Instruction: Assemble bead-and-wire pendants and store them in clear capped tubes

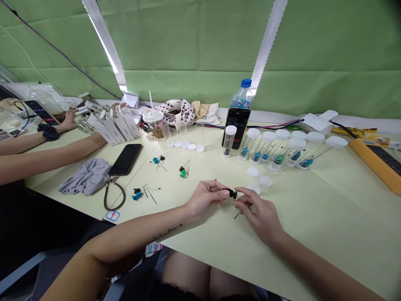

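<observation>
My left hand (208, 198) pinches a small black knob-like part (232, 193) between thumb and fingers, just above the table. Close on its right, my right hand (257, 211) has its fingers curled together, fingertips beside the black part. Whatever they grip, if anything, is too small to make out. A thin dark rod (236, 215) shows just below the right thumb; whether it is held or lies on the table I cannot tell. Behind my left hand lie a green and black part (183, 172) with thin bent wires, and a blue and black part (156, 160).
Clear tubes with white caps (278, 158) stand in a group at the right, several holding coloured parts. Loose white caps (253, 172) lie before them. A phone with a timer (237, 127) leans on a bottle (242, 98). At left, another person's arms (56, 159) reach among white boxes (115, 127).
</observation>
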The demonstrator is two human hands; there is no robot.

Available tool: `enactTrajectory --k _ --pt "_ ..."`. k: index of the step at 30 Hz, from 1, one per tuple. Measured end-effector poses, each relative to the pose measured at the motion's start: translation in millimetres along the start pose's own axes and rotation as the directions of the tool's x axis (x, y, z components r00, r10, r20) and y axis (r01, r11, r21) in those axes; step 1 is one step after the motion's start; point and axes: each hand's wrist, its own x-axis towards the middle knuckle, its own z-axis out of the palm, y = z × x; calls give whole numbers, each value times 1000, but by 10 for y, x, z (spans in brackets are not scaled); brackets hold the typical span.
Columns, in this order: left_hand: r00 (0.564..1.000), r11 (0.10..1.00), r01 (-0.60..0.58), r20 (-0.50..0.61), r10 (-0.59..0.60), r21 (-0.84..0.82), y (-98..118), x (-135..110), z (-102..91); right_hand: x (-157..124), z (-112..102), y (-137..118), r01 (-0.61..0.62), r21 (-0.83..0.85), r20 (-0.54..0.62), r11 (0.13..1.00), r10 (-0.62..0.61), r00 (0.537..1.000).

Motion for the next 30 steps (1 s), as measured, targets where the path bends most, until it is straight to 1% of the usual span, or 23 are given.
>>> enactTrajectory --k 5,11,17,22,25,30 --pt "1000 1000 6 14 -6 4 -11 7 -4 -22 28 38 15 -45 -34 999 -17 999" --pt "1000 1000 4 24 -5 18 3 -3 12 -30 20 60 55 -69 -32 996 -57 998" --pt "999 999 -4 34 3 35 1 -4 4 -10 -8 13 24 -68 7 997 -24 1000" --pt "999 1000 -4 43 3 29 -17 2 -1 -5 -19 13 37 -73 23 997 -36 999" --pt "1000 1000 -2 27 1 20 -15 -1 5 -1 -14 7 39 -66 12 997 -39 999" --pt "1000 1000 2 -13 -3 -10 -12 2 -3 -4 12 4 -10 -11 -21 1000 10 1000"
